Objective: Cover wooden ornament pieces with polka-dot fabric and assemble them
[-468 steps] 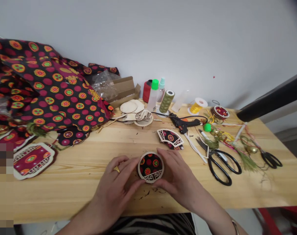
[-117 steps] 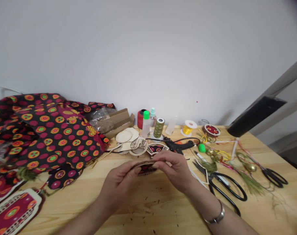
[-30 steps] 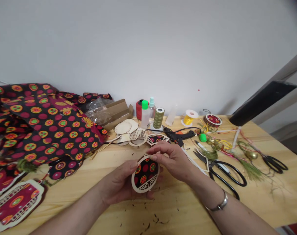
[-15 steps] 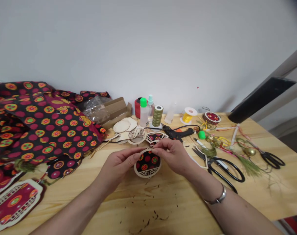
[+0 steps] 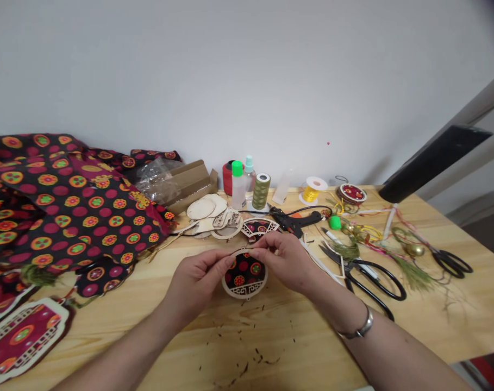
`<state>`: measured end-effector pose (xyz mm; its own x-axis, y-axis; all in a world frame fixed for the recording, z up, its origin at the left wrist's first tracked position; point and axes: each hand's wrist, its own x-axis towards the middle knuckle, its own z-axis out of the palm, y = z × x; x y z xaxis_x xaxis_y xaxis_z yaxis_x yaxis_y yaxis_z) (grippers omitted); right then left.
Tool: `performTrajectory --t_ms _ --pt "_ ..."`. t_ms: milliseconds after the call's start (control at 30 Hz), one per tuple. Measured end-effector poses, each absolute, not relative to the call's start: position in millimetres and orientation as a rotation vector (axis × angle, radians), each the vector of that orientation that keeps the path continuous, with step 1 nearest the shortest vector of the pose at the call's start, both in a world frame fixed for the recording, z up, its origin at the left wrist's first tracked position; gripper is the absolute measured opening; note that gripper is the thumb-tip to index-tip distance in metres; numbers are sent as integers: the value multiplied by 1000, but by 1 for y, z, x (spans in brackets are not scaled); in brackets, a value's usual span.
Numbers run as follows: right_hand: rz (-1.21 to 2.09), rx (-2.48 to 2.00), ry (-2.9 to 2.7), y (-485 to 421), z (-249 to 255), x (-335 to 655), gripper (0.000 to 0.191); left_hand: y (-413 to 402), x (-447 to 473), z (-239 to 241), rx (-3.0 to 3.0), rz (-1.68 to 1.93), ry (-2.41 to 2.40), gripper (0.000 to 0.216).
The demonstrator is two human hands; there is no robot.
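Between my two hands is a round wooden ornament (image 5: 245, 276) with a pale rim, patterned dark fabric inside and a fretwork band along its lower part. My left hand (image 5: 204, 274) pinches its upper left rim between thumb and fingers. With thumb and fingertips closed, my right hand (image 5: 285, 260) grips the upper right rim, close to the small loop at the top. Just beyond my fingers lies a fan-shaped wooden piece (image 5: 260, 228) backed with similar fabric, its lower part partly covered by my right hand. The fingertips behind the ornament are hidden.
Patterned fabric (image 5: 79, 201) is heaped at left, above a framed ornament (image 5: 24, 342). Wooden blanks (image 5: 201, 208), green thread (image 5: 262, 191), a glue gun (image 5: 298, 220) and yellow cord (image 5: 311, 193) line the back. Black-handled scissors (image 5: 377, 282) lie right of my right forearm. Dark scraps (image 5: 258, 355) litter the tabletop.
The ornament's top tilts slightly away from upright, and both hands keep hold of its rim. The view has shifted very slightly; the other objects stay put.
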<state>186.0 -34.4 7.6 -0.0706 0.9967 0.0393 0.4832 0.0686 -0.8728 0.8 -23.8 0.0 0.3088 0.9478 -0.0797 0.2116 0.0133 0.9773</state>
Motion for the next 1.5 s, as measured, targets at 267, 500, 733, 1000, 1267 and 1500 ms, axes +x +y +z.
performTrajectory --t_ms 267,500,733,1000,1267,1500 --pt "997 -1485 -1557 -32 5 190 13 -23 1 -5 1141 748 1008 34" --pt "1064 -1505 -1438 -30 8 192 12 -24 5 -4 1057 540 958 29" --pt "1112 -1498 -1378 -31 10 190 12 -25 8 -4 1077 575 991 21" --pt "1232 -1452 -1330 -29 10 191 19 -25 5 -5 1087 614 1020 20" --pt "1489 -1433 -1503 -27 5 197 26 -19 2 -9 992 726 1056 23" --pt "1426 -1453 -1543 -29 0 195 31 -20 2 -11 969 731 1034 23"
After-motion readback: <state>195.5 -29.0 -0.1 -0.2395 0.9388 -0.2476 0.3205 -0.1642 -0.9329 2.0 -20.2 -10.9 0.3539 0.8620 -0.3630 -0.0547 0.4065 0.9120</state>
